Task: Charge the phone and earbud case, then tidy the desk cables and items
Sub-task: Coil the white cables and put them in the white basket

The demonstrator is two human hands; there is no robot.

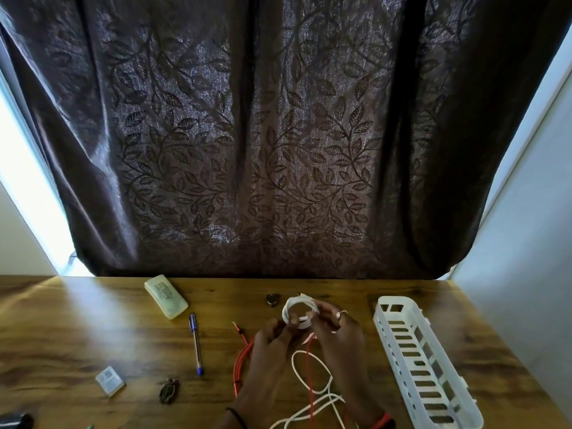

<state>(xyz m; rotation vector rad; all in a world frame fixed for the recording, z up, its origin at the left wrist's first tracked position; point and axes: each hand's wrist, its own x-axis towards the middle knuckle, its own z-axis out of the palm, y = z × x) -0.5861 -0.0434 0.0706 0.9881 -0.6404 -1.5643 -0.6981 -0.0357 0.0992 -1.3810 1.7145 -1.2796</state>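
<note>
Left hand (272, 340) & right hand (339, 332) grip part-coiled white cable (297, 311) nr desk (93, 323) front edge; red cable (240, 363), pen (195, 345) untidied

Your view is dim and backlit. Daylight leaks past both sides of the dark curtain (278, 134) and blows out the left gap. Pale glare streaks the desk (77, 320) at left. Frame edges bow with wide-angle distortion. Your left hand (269, 345) and right hand (337, 332) read dark; the white cable (298, 311) they grip is slightly blurred.
</note>
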